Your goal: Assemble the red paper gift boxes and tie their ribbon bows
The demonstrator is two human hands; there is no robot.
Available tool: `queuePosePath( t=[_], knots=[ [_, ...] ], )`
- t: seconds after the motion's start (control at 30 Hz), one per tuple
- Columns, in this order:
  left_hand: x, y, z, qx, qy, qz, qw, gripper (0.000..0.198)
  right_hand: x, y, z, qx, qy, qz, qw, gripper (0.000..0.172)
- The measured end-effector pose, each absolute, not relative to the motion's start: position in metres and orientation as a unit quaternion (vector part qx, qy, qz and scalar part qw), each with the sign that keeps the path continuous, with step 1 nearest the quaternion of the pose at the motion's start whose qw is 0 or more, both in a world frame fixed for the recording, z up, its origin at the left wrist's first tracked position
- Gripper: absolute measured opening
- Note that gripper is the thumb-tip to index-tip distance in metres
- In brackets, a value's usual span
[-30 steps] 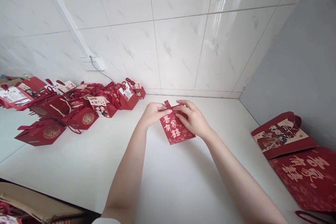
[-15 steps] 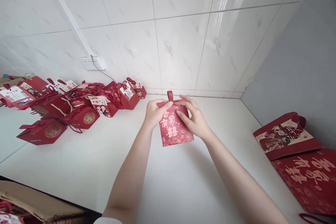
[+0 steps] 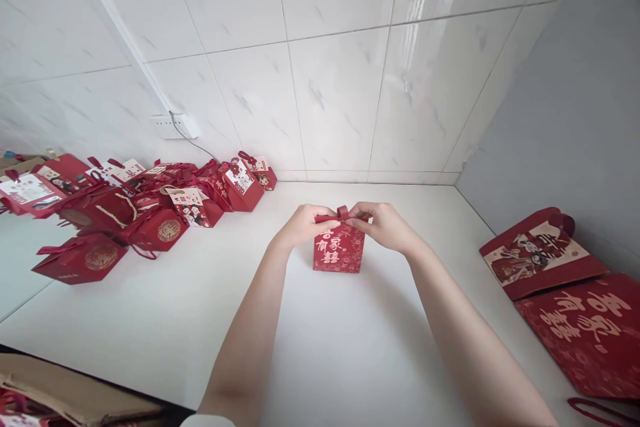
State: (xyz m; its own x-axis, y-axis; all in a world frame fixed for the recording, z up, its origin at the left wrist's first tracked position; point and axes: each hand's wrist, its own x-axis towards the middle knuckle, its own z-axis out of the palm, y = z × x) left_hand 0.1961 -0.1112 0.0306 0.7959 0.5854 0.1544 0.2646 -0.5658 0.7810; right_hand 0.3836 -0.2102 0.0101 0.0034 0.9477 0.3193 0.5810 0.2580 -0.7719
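A small red gift box (image 3: 339, 251) with pale characters on its front stands upright on the white counter (image 3: 320, 333), in the middle of the head view. My left hand (image 3: 303, 225) pinches the left side of its top edge. My right hand (image 3: 384, 225) pinches the right side. A red ribbon loop (image 3: 343, 212) sticks up between my fingertips. Both hands are closed on the box's top.
A heap of assembled red gift boxes (image 3: 150, 203) lies along the wall at the left. Flat red paper bags (image 3: 575, 293) lie at the right by a grey wall. A wall socket (image 3: 173, 125) with a cable is above the heap. A cardboard carton (image 3: 65, 397) is at the bottom left.
The box was tilted back in my hands with its front facing up; now it stands upright on the counter. My fingers have come together at its top around the ribbon loop.
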Motion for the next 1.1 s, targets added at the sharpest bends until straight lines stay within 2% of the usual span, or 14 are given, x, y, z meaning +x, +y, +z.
queuePosePath(
  t=[0.23, 0.5, 0.87, 1.1],
  knots=[
    [0.192, -0.113, 0.036, 0.875, 0.248, 0.18, 0.374, 0.02, 0.378, -0.214, 0.016, -0.576, -0.693, 0.175, 0.396, 0.017],
    [0.195, -0.113, 0.034, 0.881, 0.242, 0.193, 0.358, 0.029, 0.378, -0.216, 0.016, -0.59, -0.705, 0.14, 0.367, 0.022],
    [0.192, -0.111, 0.035, 0.883, 0.24, 0.171, 0.365, 0.018, 0.379, -0.216, 0.015, -0.589, -0.707, 0.151, 0.362, 0.016],
    [0.196, -0.112, 0.032, 0.912, 0.232, 0.187, 0.28, 0.019, 0.374, -0.209, 0.006, -0.585, -0.722, 0.11, 0.353, 0.012]
  ],
)
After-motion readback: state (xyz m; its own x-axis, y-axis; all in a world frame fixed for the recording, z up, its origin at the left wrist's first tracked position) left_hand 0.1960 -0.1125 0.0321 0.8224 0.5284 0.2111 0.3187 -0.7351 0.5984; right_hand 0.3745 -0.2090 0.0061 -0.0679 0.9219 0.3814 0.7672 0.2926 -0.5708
